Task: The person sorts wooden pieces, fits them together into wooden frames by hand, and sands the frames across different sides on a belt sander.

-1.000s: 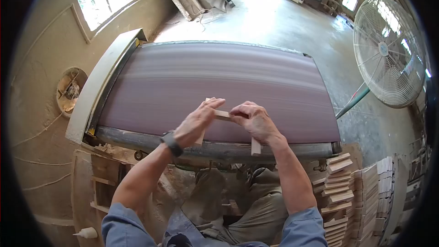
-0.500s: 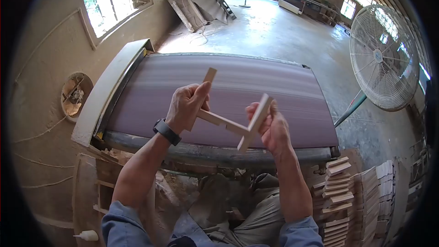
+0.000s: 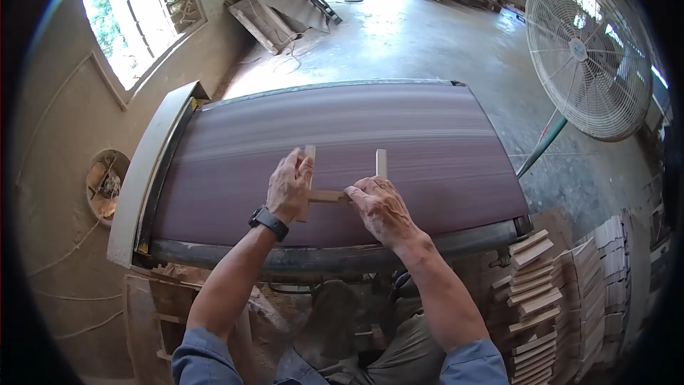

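An H-shaped wooden frame [image 3: 325, 197] of pale strips, two side bars joined by a crossbar, is held low at the wide purple-brown sanding belt [image 3: 427, 125]. My left hand [image 3: 287, 187], with a dark watch on its wrist, grips the left bar, whose top end pokes up past the fingers. Over the right bar and the crossbar's right end my right hand [image 3: 385, 212] is closed from above, hiding that joint. The frame's underside is out of sight, so I cannot tell how firmly it touches the belt.
Wooden strips [image 3: 534, 292] are stacked at the lower right, with more piles beyond. A large fan [image 3: 581, 50] stands at the right. The belt machine has a metal end cover [image 3: 153, 171] on the left and a front roller [image 3: 335, 257].
The wooden frame has been turned from a raised tilt to lying level and lowered onto or close to the belt. My right hand has rolled over to grip from above. The view has shifted slightly.
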{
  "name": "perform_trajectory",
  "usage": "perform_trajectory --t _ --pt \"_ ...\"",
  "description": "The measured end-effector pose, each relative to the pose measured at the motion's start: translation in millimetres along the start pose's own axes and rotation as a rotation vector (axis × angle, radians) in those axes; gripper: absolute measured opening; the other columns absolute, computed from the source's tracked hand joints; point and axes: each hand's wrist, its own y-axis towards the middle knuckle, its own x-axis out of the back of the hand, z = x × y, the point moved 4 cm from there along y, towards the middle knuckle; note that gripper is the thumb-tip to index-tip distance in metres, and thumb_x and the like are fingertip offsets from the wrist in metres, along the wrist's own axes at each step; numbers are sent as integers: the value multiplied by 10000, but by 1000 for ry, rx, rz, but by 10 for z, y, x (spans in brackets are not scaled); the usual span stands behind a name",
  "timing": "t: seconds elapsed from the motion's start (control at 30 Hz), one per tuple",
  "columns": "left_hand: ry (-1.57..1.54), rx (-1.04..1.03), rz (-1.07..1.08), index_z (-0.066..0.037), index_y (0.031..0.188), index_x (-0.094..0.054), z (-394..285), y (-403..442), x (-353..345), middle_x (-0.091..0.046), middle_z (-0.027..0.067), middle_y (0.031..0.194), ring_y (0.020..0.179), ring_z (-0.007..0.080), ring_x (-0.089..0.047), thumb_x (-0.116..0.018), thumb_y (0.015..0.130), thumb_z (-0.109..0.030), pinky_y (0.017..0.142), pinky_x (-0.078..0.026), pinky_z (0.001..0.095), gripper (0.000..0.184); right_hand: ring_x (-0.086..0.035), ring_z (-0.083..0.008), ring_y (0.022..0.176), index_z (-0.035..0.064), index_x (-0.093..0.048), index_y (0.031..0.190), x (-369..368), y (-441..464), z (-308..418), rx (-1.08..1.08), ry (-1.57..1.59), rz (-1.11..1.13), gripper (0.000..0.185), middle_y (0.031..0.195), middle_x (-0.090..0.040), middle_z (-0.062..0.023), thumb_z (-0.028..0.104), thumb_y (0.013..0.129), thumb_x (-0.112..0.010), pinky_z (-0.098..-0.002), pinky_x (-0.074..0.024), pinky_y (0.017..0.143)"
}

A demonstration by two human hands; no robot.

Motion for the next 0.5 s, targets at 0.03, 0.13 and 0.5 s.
perform_trajectory --t 0.03,0.13,0.5 --pt "104 -142 -56 35 1180 -550 65 52 -72 -603 226 1086 1015 335 -594 -492 969 -399 854 -479 420 485 -574 -232 1014 47 -655 1015 -57 -25 -68 15 -29 -9 173 991 -623 -67 76 849 -617 -366 -461 919" --pt "339 -314 -28 7 1358 -429 146 109 -258 -460 250 1343 1263 391 -432 -462 976 -381 1040 -359 444 545 -597 -242 934 49 -667 974 -167 -40 -207 4 1 -6 183 923 -638 -68 80 796 -693 -371 -480 865" --pt "581 -393 177 -46 1414 -386 196 299 -580 -302 221 1486 1415 359 -210 -399 982 -414 1153 -152 456 568 -585 -247 926 64 -654 915 -271 84 -375 -12 108 -3 134 901 -620 -64 95 790 -696 -376 -455 884"
